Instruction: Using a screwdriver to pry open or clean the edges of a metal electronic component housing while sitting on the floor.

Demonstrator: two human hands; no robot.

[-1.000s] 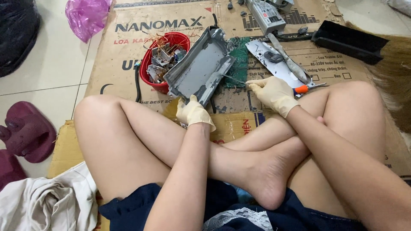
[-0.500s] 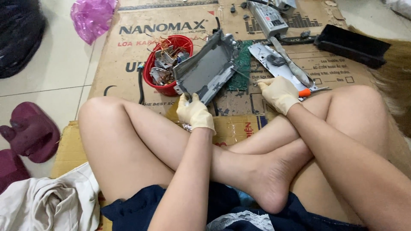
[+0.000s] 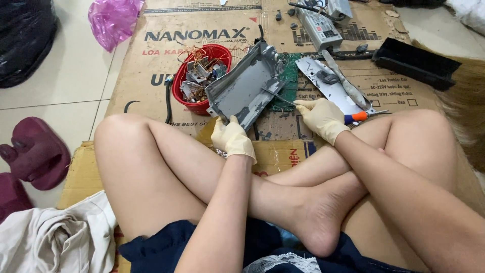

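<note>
Left gloved hand (image 3: pixel 232 137) clamps the tilted grey metal chassis tray (image 3: pixel 246 88) by its near edge. Right gloved hand (image 3: pixel 321 117) grips a thin screwdriver (image 3: pixel 279 96), tip against the tray. A tip slip could gouge the green circuit board (image 3: pixel 288 81) or jab bare legs.

Bright, even daylight fills the floor; shadows are soft, glare is mild on the far-left tiles, and focus stays sharp throughout.
</note>
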